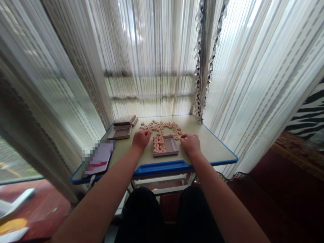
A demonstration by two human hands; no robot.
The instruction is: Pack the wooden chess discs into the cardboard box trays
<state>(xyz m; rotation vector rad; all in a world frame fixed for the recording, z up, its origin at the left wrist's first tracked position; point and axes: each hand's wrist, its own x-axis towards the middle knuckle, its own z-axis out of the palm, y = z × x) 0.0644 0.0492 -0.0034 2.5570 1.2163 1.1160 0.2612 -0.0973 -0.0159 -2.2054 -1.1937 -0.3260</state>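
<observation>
A shallow square box (170,146) lies on the small table (215,152) in front of me, with several round wooden game pieces (158,144) lined up along its left side. More round pieces (159,126) lie scattered on the table behind it. My left hand (142,138) rests just left of the box, fingers curled; whether it holds a piece is hidden. My right hand (190,142) sits at the box's right edge, fingers bent down near a loose piece (176,137).
A second open box tray (120,132) and a folded board or lid (126,120) lie at the back left. A dark tablet-like item (98,158) sits at the table's left front. Sheer curtains (157,60) surround the table. The blue front rim (162,167) is just above my knees.
</observation>
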